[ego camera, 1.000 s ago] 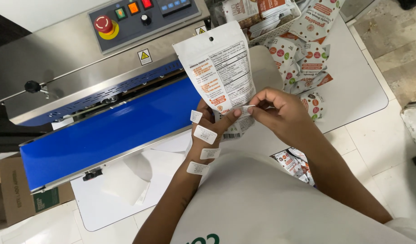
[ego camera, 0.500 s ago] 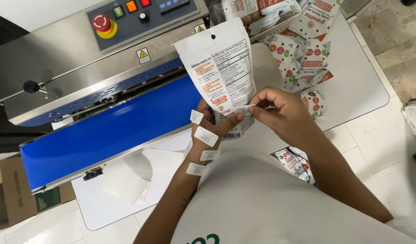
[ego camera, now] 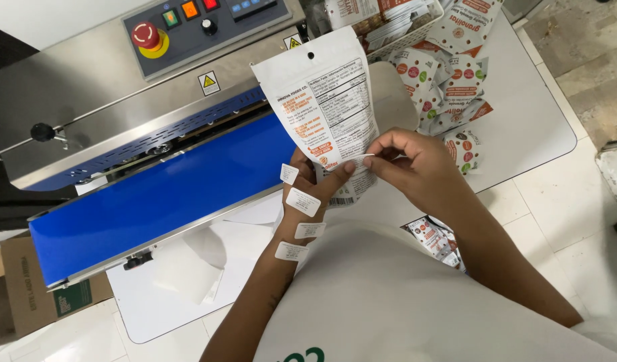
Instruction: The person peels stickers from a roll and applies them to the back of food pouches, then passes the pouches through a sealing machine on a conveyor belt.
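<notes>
My left hand (ego camera: 315, 191) holds a white stand-up pouch (ego camera: 325, 100) upright by its lower edge, its printed back facing me. Several small white stickers (ego camera: 303, 201) are stuck along the back of that hand and wrist. My right hand (ego camera: 415, 164) pinches one small white sticker (ego camera: 360, 159) against the lower right part of the pouch. Both hands are above the white table (ego camera: 523, 134), just in front of the sealing machine's blue belt (ego camera: 167, 194).
A steel band sealer (ego camera: 120, 94) with a control panel and a red stop button (ego camera: 145, 33) fills the upper left. Printed pouches (ego camera: 449, 74) lie piled at the upper right, beside a wire basket (ego camera: 402, 33). A cardboard box (ego camera: 40, 288) stands lower left. More pouches (ego camera: 429, 234) lie near my body.
The hands and pouch stay almost where they were. My right fingers have shifted slightly on the sticker at the pouch's lower edge.
</notes>
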